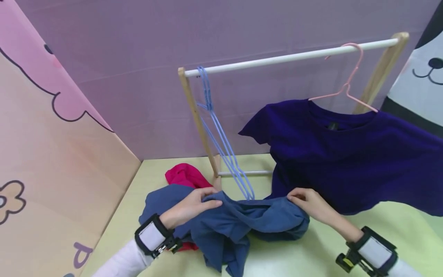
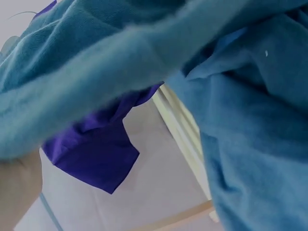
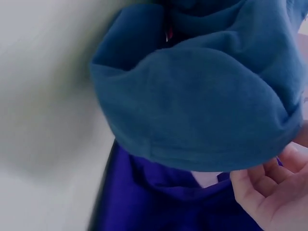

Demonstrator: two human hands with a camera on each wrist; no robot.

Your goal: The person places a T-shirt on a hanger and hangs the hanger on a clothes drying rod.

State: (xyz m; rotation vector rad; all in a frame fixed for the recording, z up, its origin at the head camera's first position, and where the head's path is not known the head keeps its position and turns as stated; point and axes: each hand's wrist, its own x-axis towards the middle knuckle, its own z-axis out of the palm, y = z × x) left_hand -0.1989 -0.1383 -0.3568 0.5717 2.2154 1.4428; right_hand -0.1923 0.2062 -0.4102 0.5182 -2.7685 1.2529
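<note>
A crumpled blue garment (image 1: 221, 227) is held up in front of the rack by both hands. My left hand (image 1: 190, 206) pinches its upper edge near the middle, thumb on the near side. At the garment's right end, my right hand (image 1: 309, 202) pinches the same edge between thumb and fingers. The right wrist view shows the right hand (image 3: 274, 187) at the edge of the blue cloth (image 3: 192, 110), which hangs in a loose fold. In the left wrist view, blue cloth (image 2: 255, 120) covers most of the picture and hides the left fingertips.
A rack with a white bar (image 1: 277, 60) stands behind. Blue hangers (image 1: 225, 142) hang at its left end. A dark purple T-shirt (image 1: 339, 154) hangs on a pink hanger (image 1: 349, 82) at the right. A red garment (image 1: 187, 175) lies partly under the blue one on the pale table (image 1: 155, 169).
</note>
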